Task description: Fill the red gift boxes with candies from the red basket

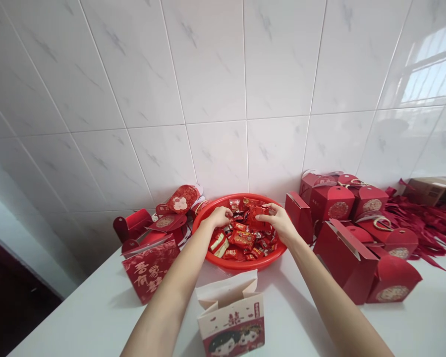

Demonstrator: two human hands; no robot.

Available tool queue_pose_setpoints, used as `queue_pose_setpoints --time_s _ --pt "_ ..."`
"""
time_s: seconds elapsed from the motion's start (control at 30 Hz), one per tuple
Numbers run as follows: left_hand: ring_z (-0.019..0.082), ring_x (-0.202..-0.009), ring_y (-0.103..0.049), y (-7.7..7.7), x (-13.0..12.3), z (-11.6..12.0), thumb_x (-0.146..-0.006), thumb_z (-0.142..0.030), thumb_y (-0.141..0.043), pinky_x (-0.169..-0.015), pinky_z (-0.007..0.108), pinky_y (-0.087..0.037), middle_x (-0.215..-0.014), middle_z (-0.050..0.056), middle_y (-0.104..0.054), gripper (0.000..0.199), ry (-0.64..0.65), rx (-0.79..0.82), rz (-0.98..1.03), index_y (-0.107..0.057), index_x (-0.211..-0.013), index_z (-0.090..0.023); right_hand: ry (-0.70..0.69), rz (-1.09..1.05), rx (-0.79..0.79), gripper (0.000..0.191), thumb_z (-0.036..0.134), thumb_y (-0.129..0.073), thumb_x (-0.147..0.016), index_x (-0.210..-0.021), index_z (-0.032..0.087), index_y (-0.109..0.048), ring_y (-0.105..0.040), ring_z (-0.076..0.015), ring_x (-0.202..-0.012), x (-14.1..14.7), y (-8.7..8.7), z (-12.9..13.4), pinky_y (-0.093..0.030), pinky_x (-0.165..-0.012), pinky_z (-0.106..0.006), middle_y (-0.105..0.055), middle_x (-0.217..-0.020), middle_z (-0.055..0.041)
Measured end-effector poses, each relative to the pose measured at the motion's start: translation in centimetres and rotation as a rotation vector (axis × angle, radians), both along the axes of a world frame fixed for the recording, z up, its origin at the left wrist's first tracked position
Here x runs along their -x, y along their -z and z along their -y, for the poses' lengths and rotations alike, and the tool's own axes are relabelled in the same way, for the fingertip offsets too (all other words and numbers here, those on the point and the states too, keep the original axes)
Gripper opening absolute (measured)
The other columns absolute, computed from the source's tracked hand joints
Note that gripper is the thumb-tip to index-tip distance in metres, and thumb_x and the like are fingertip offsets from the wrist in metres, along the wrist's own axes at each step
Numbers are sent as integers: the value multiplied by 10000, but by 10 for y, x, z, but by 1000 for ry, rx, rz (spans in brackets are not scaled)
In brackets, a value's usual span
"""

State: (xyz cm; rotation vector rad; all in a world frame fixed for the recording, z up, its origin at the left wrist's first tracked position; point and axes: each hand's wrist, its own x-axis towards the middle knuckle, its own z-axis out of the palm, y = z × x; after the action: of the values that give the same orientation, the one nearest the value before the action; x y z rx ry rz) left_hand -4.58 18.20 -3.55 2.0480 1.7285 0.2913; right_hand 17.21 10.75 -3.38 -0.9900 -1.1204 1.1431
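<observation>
A red plastic basket (241, 266) stands against the tiled wall, filled with wrapped candies (242, 239), mostly red with some pale ones. Both of my hands reach into it. At its left side, my left hand (220, 217) has its fingers closed in a pinch among the candies; what they hold is hidden. Over the right side, my right hand (278, 222) grips a larger red wrapped packet (257, 216) between thumb and fingers. Between my forearms, nearer to me, a white and red paper gift bag (232, 322) with cartoon figures stands upright with its top open.
Left of the basket are red gift boxes (167, 223) and a red paper bag (150, 270). On the right, several red boxes (330, 203) crowd together beside an upright red bag (344, 263). Dark red ribbons (423, 218) and a cardboard box (434, 188) lie farther right.
</observation>
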Motion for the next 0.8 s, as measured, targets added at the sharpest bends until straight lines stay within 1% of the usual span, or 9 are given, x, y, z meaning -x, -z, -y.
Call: queue_pose_setpoints --time_s 0.1,0.2,0.33,0.5,0.6,0.7,0.73,0.8 --pt "243 -1050 -656 1 -2 2 -956 -335 -637 -886 434 -575 -1226 83 -647 321 24 52 -51 -628 -1221 -155 -6 4 12 409 239 -834 -459 -816 208 -636 -674 -203 -746 0 0 0 -515 -679 -310 -708 -766 8" --pt "238 -1049 -657 1 -5 2 -952 -323 -643 -882 432 -577 -1230 87 -644 328 50 92 -79 -620 -1235 -157 -8 0 28 418 233 -836 -453 -819 204 -635 -671 -196 -739 0 0 1 -515 -675 -310 -712 -783 7" --pt "234 -1051 -657 0 -7 1 -951 -310 -646 -886 433 -576 -1229 89 -645 323 45 96 -80 -619 -1234 -157 -11 -6 27 420 236 -833 -451 -818 205 -629 -665 -188 -712 0 -1 2 -512 -658 -305 -711 -767 15" --pt "226 -1024 -662 -3 -7 4 -948 -310 -650 -872 421 -577 -1184 79 -661 277 49 80 -68 -644 -1171 -146 -17 -27 25 390 223 -826 -448 -778 216 -619 -680 -206 -707 2 -3 2 -525 -660 -318 -717 -732 16" --pt "199 -954 -668 -7 -6 9 -930 -275 -672 -825 379 -580 -1101 60 -682 205 66 65 -46 -669 -1084 -139 -23 -33 9 365 223 -829 -460 -767 218 -631 -693 -214 -731 2 -2 2 -539 -680 -322 -731 -741 9" --pt "161 -824 -660 -11 -6 13 -876 -187 -717 -754 302 -563 -913 25 -699 70 91 54 -14 -702 -915 -131 -43 -32 -19 343 256 -840 -496 -785 214 -662 -706 -223 -772 1 -1 2 -553 -714 -331 -755 -804 -15" --pt "152 -792 -654 -12 -6 13 -872 -175 -716 -734 289 -558 -869 16 -695 49 95 48 -4 -703 -886 -130 -51 -34 -26 338 273 -843 -512 -796 211 -671 -709 -227 -785 1 0 1 -557 -724 -336 -761 -830 -24" --pt "145 -771 -650 -12 -7 14 -903 -207 -688 -712 285 -558 -870 14 -692 79 95 29 15 -697 -902 -129 -62 -39 -37 332 301 -844 -534 -804 206 -677 -712 -233 -805 1 1 0 -564 -736 -343 -766 -859 -36"
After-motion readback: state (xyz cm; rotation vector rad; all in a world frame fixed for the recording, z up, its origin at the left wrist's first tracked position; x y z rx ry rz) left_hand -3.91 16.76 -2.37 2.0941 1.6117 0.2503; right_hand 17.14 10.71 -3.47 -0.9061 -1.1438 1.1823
